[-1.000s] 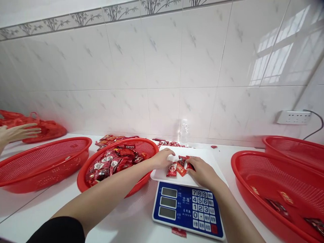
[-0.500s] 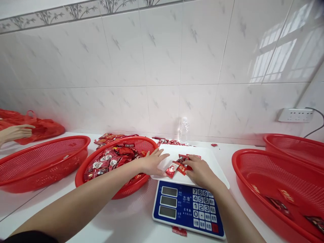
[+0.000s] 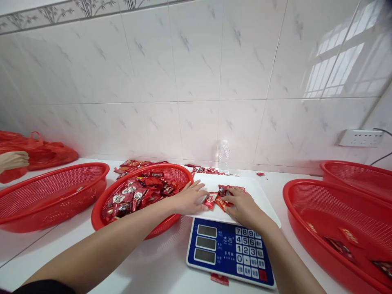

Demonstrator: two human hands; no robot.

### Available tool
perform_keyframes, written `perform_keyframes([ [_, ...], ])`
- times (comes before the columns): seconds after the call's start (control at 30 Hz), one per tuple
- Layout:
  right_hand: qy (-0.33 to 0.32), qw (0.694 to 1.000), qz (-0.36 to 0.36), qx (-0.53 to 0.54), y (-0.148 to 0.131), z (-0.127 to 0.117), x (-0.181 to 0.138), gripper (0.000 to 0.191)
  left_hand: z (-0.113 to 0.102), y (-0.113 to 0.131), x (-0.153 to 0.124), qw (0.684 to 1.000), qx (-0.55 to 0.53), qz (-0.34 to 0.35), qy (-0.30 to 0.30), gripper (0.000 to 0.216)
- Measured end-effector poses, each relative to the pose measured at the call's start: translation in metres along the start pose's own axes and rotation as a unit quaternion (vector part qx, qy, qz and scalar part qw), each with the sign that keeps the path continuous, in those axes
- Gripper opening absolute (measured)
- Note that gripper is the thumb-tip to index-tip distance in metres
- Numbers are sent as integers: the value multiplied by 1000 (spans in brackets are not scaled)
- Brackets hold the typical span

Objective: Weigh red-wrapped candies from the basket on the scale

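Note:
Several small red snack packets (image 3: 221, 197) lie on the white weighing plate (image 3: 260, 196) of a blue electronic scale (image 3: 229, 251). My left hand (image 3: 191, 198) lies flat on the plate's left edge with fingers spread, its fingertips against a packet. My right hand (image 3: 241, 206) rests on the plate just right of the packets, fingers curled down onto them. Beside my left forearm stands a red mesh basket (image 3: 179, 173) heaped with more red packets (image 3: 137, 194).
An empty-looking red basket (image 3: 52, 196) sits at the left; two red baskets (image 3: 333, 228) at the right, the nearer holding a few packets. Another person's hand (image 3: 12, 160) rests by red plastic bags (image 3: 43, 151) far left. A clear bottle (image 3: 224, 157) and loose packets stand by the wall; one packet (image 3: 219, 279) lies under the scale's front.
My left hand opened and slid back toward the packets on the plate. My right hand stayed on the packets. The other person's hand at the far left drew back and closed.

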State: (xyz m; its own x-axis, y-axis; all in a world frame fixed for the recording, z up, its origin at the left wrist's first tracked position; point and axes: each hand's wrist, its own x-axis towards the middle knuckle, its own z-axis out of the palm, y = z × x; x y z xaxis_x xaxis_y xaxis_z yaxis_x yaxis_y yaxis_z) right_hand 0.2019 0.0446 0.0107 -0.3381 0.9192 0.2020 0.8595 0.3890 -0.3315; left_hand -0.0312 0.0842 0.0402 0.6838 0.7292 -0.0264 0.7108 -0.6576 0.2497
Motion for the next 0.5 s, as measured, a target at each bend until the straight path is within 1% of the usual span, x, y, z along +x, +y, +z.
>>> perform_keyframes([
  [0.07, -4, 1000, -4, 3, 2, 0, 0, 34, -1, -4, 1, 999, -26, -19, 15, 58],
  [0.17, 0, 1000, -8, 9, 5, -1, 0, 38, -15, -19, 2, 995, -80, -46, 39, 47],
  [0.23, 11, 1000, -3, 16, 7, -1, -1, 43, -27, -37, 4, 988, -92, -95, 86, 37],
  [0.27, 15, 1000, -1, 19, 7, -1, -1, 45, -32, -47, 4, 982, -87, -131, 108, 33],
  [0.3, 17, 1000, 2, 22, 8, -2, -1, 47, -35, -59, 4, 976, -79, -164, 118, 31],
  [0.37, 15, 1000, 7, 22, 8, -2, -2, 48, -34, -81, 0, 970, -60, -210, 108, 22],
  [0.43, 12, 1000, 12, 20, 8, -3, -1, 49, -25, -99, -5, 968, -42, -235, 81, 14],
  [0.5, 9, 1000, 15, 22, 7, -3, -2, 49, -11, -111, -9, 968, -27, -241, 63, 18],
])
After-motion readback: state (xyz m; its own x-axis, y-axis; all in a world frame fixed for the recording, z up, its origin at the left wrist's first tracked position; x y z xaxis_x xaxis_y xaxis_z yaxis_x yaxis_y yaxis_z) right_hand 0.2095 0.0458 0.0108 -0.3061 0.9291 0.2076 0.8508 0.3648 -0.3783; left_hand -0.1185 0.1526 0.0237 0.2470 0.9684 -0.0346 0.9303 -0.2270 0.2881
